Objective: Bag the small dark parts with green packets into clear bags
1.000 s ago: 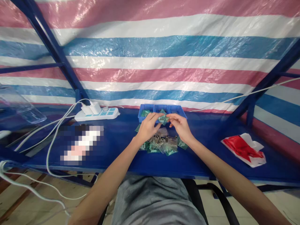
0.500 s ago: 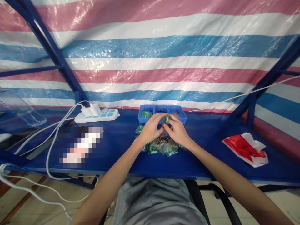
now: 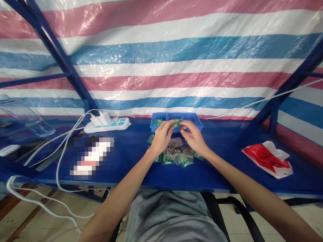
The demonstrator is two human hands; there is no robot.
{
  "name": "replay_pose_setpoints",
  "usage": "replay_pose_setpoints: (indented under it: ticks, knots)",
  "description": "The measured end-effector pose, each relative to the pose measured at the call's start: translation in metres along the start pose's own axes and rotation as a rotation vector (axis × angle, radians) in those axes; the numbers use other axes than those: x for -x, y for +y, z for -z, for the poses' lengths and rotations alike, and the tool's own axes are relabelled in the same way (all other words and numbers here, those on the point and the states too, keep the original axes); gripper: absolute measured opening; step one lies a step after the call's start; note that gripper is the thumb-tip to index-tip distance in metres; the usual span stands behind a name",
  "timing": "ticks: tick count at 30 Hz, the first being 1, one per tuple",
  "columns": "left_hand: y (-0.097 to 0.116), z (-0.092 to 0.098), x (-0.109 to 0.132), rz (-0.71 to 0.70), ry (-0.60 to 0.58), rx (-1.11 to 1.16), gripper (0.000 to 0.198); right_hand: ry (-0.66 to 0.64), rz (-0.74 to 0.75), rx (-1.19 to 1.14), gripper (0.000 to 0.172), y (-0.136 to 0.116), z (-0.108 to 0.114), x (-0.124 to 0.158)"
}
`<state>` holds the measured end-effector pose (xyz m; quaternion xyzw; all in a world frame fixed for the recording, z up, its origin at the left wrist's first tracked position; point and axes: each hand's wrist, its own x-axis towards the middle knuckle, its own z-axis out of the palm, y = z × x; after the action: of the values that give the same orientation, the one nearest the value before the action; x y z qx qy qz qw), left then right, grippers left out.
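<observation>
Above the middle of a blue three-compartment bin (image 3: pixel 200 127), a small green packet (image 3: pixel 177 122) sits between my hands. My left hand (image 3: pixel 162 135) is closed on its left side with the fingertips. My right hand (image 3: pixel 193 137) has curled fingers at the packet's right edge, its thumb showing lower down. Under my wrists lies a loose pile of small clear bags (image 3: pixel 176 153), some with green pieces and some with brownish metal-like parts. More green packets (image 3: pixel 158 122) rest in the left compartment. What each bag contains is too small to name.
A white power strip (image 3: pixel 107 125) with plugs and trailing cables stands at the back left. Beside it lies a pixelated patch. A clear bottle (image 3: pixel 40 122) is farther left, and a red and white plastic bag (image 3: pixel 268 159) lies at right. Blue frame posts flank the table (image 3: pixel 219 174).
Both hands have moved slightly away from me, carrying the green packet over the bin's middle compartment. They have spread a little apart, uncovering more of the pile. The view has shifted slightly.
</observation>
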<state>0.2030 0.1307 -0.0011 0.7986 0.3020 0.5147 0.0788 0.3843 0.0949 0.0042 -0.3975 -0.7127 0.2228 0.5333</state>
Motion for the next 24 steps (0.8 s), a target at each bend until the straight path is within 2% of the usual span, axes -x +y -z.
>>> replay_pose_setpoints:
  ticks: [3, 6, 10, 12, 13, 14, 16, 20, 24]
  knots:
    - [0.007, 0.004, -0.009, -0.007, 0.076, -0.018, 0.016, -0.004, 0.052, 0.043, 0.038, -0.002, 0.001, 0.001]
    - [0.007, 0.010, -0.019, 0.002, 0.226, -0.041, 0.015, 0.026, 0.092, 0.153, 0.044, 0.001, 0.000, 0.001]
    - [-0.017, 0.022, -0.026, 0.090, 0.331, -0.130, 0.019, -0.042, 0.067, 0.277, 0.031, 0.012, -0.001, 0.001]
    - [-0.036, 0.026, -0.024, 0.210, 0.297, -0.211, 0.017, -0.136, 0.059, 0.342, 0.021, 0.017, -0.001, 0.001]
    - [-0.046, 0.026, -0.023, 0.280, 0.238, -0.262, 0.015, -0.187, 0.054, 0.374, 0.018, 0.019, -0.001, 0.001]
    - [-0.054, 0.026, -0.020, 0.340, 0.164, -0.327, 0.012, -0.237, 0.046, 0.403, 0.018, 0.021, -0.001, 0.002]
    - [-0.065, 0.024, -0.014, 0.401, 0.099, -0.460, 0.011, -0.315, 0.029, 0.448, 0.019, 0.023, -0.001, 0.003]
    - [-0.071, 0.014, -0.003, 0.321, 0.109, -0.518, 0.018, -0.369, 0.026, 0.477, 0.020, 0.023, -0.002, 0.004]
    - [-0.061, 0.010, 0.002, 0.270, 0.044, -0.534, 0.019, -0.356, 0.012, 0.493, 0.022, 0.026, -0.001, 0.005]
